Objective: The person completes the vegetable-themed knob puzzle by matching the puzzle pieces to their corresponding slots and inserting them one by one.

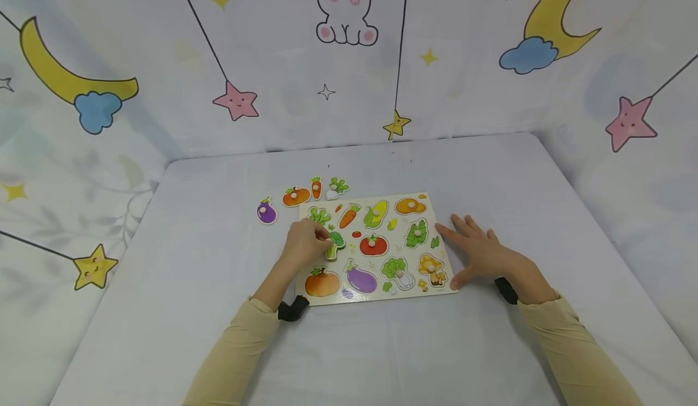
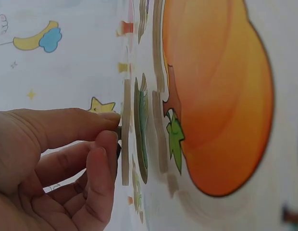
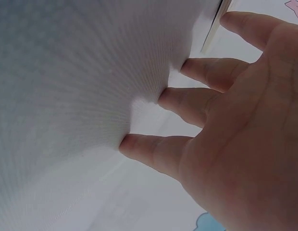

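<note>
My left hand (image 1: pixel 307 245) pinches the small knob of a broccoli puzzle piece (image 1: pixel 337 240) between thumb and fingertips. In the left wrist view the piece (image 2: pixel 125 132) appears edge-on, close over the wooden puzzle board (image 1: pixel 376 297), whose printed pumpkin (image 2: pixel 221 96) fills the right side. Part of the broccoli is hidden behind the fingers in the head view. My right hand (image 1: pixel 480 253) is spread with straight fingers at the board's right edge. In the right wrist view its fingertips (image 3: pixel 127 143) press the white cloth, and one finger reaches the board's edge (image 3: pixel 216 29).
Loose eggplant (image 1: pixel 266 211), pumpkin (image 1: pixel 296 196), carrot (image 1: pixel 316 188) and white-root vegetable (image 1: pixel 336 188) pieces lie behind and left of the board. Knobbed corn (image 1: pixel 376 214), tomato (image 1: pixel 373 245), mushroom (image 1: pixel 432 269) and several other pieces sit in it. A patterned curtain (image 1: pixel 283 60) hangs behind the table.
</note>
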Demonstrator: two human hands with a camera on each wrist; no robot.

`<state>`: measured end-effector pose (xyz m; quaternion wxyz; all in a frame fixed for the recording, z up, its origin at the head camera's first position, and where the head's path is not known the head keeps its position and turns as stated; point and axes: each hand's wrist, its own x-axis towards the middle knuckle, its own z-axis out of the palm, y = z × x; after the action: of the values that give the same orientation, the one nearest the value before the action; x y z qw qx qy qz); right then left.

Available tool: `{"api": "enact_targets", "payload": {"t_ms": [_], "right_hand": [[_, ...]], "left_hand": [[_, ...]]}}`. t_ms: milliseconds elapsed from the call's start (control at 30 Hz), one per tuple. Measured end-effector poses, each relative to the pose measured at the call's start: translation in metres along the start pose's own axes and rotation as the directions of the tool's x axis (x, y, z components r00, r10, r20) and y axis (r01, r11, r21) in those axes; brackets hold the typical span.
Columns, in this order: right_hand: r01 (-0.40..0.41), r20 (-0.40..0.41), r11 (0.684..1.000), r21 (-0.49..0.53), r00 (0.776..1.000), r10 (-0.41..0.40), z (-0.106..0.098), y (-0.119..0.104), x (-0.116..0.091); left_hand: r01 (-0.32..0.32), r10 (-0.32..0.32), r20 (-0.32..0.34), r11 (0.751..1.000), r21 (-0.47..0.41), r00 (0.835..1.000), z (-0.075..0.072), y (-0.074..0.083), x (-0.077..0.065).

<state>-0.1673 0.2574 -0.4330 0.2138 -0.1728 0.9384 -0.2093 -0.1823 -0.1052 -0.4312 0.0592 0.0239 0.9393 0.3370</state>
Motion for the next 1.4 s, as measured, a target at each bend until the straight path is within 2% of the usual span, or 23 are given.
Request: {"api": "enact_targets", "payload": {"t_ms": [467,933,1233,1400], "right_hand": [[-0.002,-0.006,1.0,0.001,1.0,0.002,0.0,0.001,0.002],[-0.004,-0.008,1.0,0.002,1.0,0.004,-0.001,0.001,0.001],[0.003,-0.009,1.0,0.006,1.0,-0.003,0.001,0.004,0.001],[0.005,-0.006,1.0,0.006,1.0,-0.005,0.002,0.006,0.002]], "left_hand": [[0.008,-0.009,0.037,1.0,0.025,0.999,0.003,-0.004,0.005],[-0.002,0.002,0.074,1.0,-0.002,0.997,0.008,-0.008,0.005],[0.01,-0.007,0.104,0.999,-0.03,0.995,0.005,-0.009,0.002],[0.028,-0.024,0.099,0.999,-0.036,0.995,-0.003,-0.014,0.002]]}}
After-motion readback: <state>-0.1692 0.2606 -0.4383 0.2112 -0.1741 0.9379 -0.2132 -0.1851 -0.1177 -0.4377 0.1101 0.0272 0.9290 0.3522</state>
